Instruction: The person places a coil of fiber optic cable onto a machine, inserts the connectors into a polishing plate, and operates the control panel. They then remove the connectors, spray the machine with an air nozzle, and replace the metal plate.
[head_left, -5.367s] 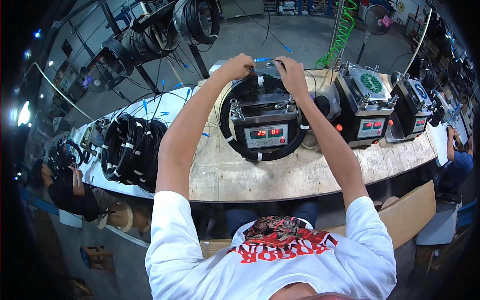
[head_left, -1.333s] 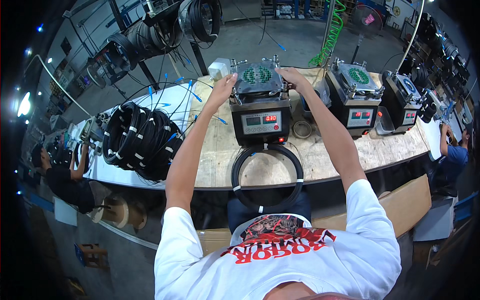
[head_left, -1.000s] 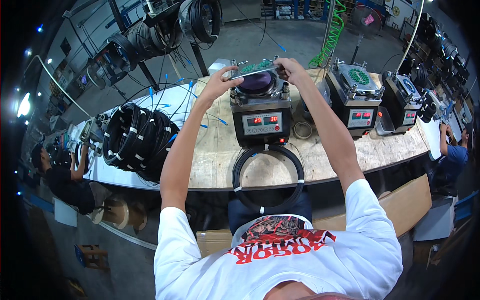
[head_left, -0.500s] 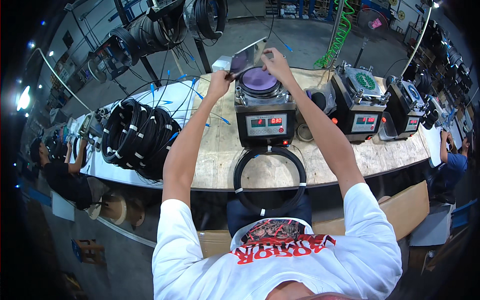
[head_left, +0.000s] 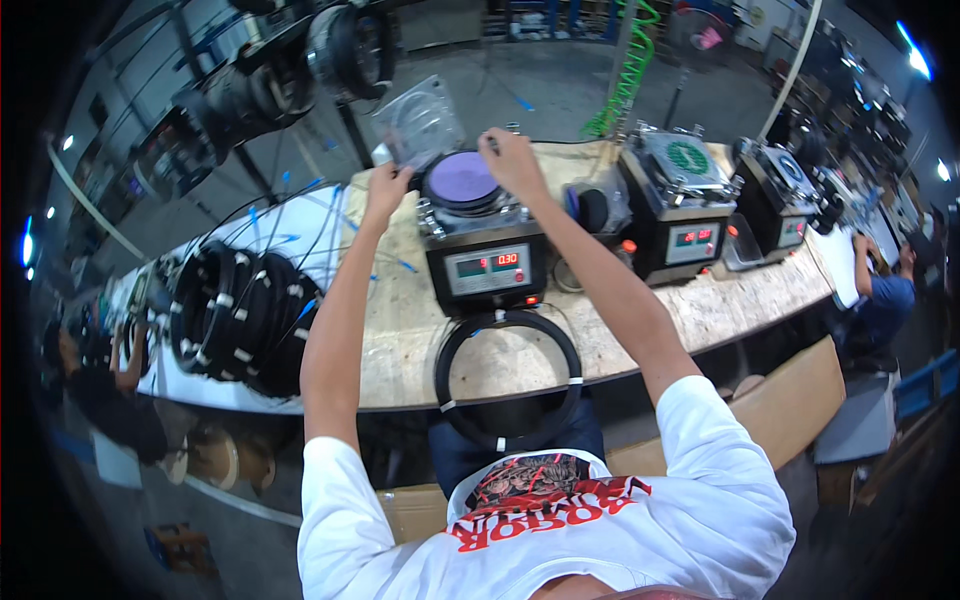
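My left hand (head_left: 387,190) is closed on a small white object (head_left: 381,155), its exact kind unclear. Just beyond it, a square, shiny, see-through plate (head_left: 418,118) stands tilted behind the polishing machine (head_left: 488,272); whether my fingers also touch the plate cannot be made out. On top of the machine lies a round purple pad (head_left: 463,178), uncovered. My right hand (head_left: 512,163) is at the pad's far right edge, fingers curled together; anything between them is hidden. A coil of black cable (head_left: 443,372), banded with white ties, rests against the machine's front and overhangs the table edge.
Several black cable coils (head_left: 240,310) with blue-tipped ends are heaped at left on the wooden table (head_left: 390,345). Two similar machines, one with a green-ringed plate (head_left: 687,157), stand at right. A dark round pad (head_left: 592,208) lies between. Co-workers sit at both sides.
The square plate has tipped away and to the left, off the purple pad. My right hand has come away from the plate toward the pad's edge. The whole view has shifted.
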